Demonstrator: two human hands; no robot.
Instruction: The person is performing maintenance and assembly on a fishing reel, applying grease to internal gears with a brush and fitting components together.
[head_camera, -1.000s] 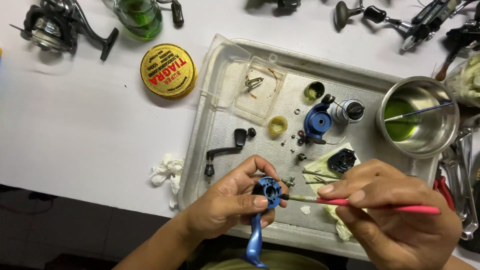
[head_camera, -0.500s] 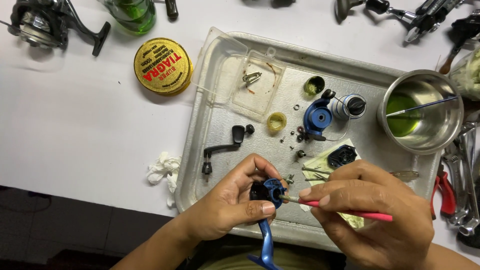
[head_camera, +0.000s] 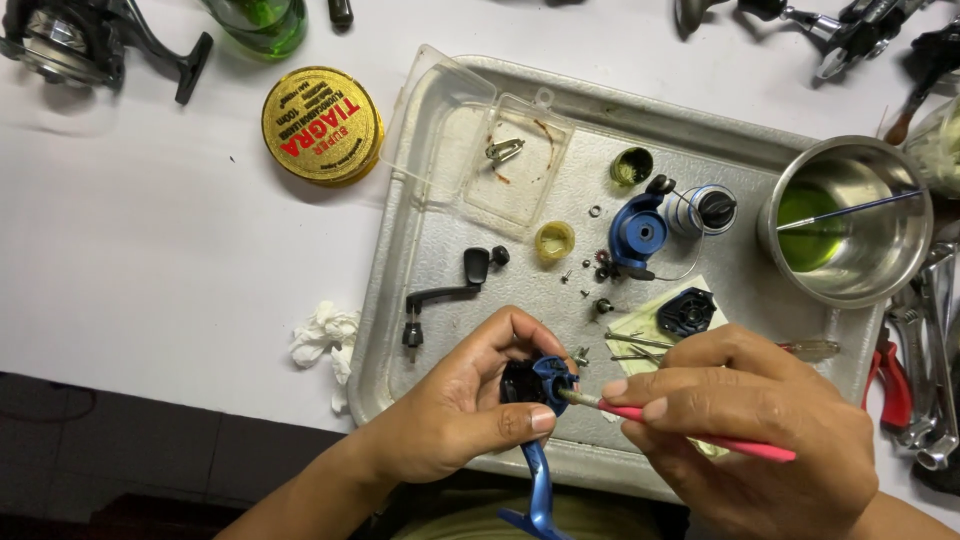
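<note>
My left hand (head_camera: 455, 410) grips a blue and black fishing reel body (head_camera: 537, 385) over the near edge of a metal tray (head_camera: 420, 260); the reel's blue foot hangs down below my fingers. My right hand (head_camera: 745, 430) holds a thin pink-handled brush (head_camera: 700, 428) like a pen, its tip touching the open side of the reel body. Both hands are close together, almost touching.
The tray holds a black crank handle (head_camera: 445, 295), a blue rotor (head_camera: 637, 232), a spool (head_camera: 700, 210), a black cover (head_camera: 686, 312), small caps, screws and a clear plastic box (head_camera: 480, 150). A steel bowl of green liquid (head_camera: 845, 220), a yellow round tin (head_camera: 322, 125), reels and pliers lie around.
The reel body has turned slightly in my left hand and the brush tip has stayed in it, working closer. The view has shifted a little.
</note>
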